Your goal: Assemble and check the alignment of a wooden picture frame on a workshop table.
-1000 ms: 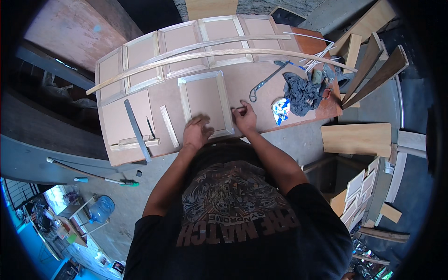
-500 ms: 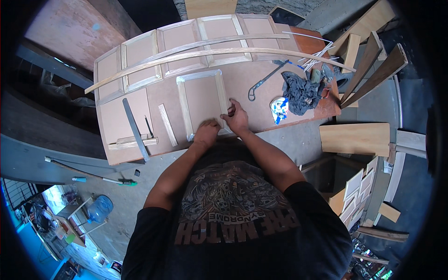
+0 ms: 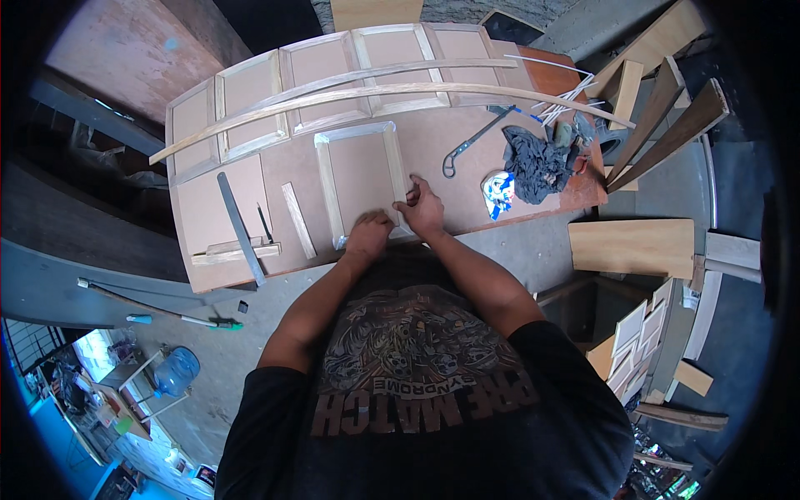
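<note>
A small rectangular wooden frame (image 3: 328, 192) lies on the workbench (image 3: 446, 200), silvery tape-like patches at its corners. My left hand (image 3: 371, 234) is closed at the frame's near rail, fingers curled and pressed down near the right corner. Close beside it, my right hand (image 3: 423, 210) grips the right rail, thumb on the inner side and fingers along the outer side. The hands hide most of that near right corner. Left of the frame lie a loose wooden strip (image 3: 298, 220), a dark pencil (image 3: 264, 223) and a long grey flat bar (image 3: 239, 227) crossing short wooden pieces (image 3: 218, 256).
A long panelled wooden frame (image 3: 323, 77) spans the bench's far side, with two long battens (image 3: 350, 92) across it. To the right are a blue-handled saw-like tool (image 3: 454, 163), a dark cloth (image 3: 537, 165) and a white-and-blue packet (image 3: 498, 194). Planks (image 3: 677, 137) lean beyond the right end.
Both hands stay in nearly the same place at the frame's near right corner. The view has shifted very slightly; nothing else visibly differs.
</note>
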